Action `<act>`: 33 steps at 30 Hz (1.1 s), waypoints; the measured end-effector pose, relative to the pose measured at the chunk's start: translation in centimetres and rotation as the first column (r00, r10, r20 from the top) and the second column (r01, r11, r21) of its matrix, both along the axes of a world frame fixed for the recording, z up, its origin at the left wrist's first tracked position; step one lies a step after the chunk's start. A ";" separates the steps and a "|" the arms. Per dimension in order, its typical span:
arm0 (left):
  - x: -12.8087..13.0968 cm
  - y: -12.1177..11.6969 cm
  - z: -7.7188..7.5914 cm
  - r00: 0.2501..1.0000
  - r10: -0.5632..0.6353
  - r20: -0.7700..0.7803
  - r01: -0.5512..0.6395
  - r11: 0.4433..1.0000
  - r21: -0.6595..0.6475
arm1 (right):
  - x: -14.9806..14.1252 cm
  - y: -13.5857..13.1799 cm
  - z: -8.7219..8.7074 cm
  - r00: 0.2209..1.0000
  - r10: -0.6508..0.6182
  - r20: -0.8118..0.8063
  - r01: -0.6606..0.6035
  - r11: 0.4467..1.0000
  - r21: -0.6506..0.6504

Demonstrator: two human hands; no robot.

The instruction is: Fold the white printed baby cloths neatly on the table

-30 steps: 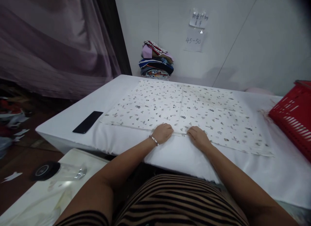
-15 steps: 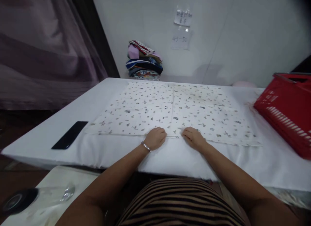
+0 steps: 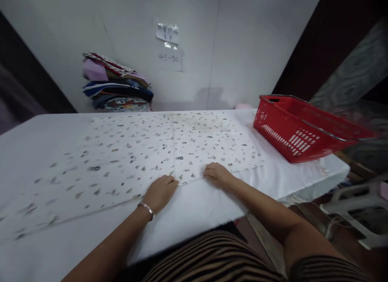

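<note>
A white cloth printed with small grey-green motifs lies spread flat over a white-covered table, a crease or seam running front to back through it. At its near edge, just left of that line, my left hand rests with fingers together and curled onto the cloth. To the right of the line, my right hand is closed at the same edge, fingertips bent down on the fabric. The tips of both hands are partly hidden, so how much cloth lies between the fingers is unclear. A bracelet circles my left wrist.
A red plastic basket with wire handles stands at the table's right end. Folded fabrics are stacked at the back left against the wall. Paper signs hang above. A light-coloured stool stands on the floor at right.
My view has swung to the right, bringing the whole basket and the stool into sight; the black flat object at left has left view. Both hands remain at the cloth's near edge.
</note>
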State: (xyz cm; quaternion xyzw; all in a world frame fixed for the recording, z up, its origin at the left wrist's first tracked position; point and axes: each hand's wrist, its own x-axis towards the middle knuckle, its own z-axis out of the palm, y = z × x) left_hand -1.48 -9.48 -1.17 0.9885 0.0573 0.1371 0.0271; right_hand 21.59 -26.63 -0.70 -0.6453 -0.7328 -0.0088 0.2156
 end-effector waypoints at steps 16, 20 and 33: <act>0.3 1.0 -1.2 0.994 -0.028 0.108 0.035 0.997 -0.064 | 17.0 -14.9 1.7 0.208 -0.978 -0.027 0.882 0.199 -0.428; 0.3 0.9 -1.1 0.993 -0.033 0.115 0.041 0.997 -0.070 | 17.1 -14.1 1.4 0.207 -0.978 -0.015 0.861 0.189 -0.471; 0.0 0.2 -0.5 0.994 -0.050 0.094 0.059 0.994 -0.094 | 16.8 -13.7 2.0 0.297 -0.939 0.171 0.926 0.240 -0.291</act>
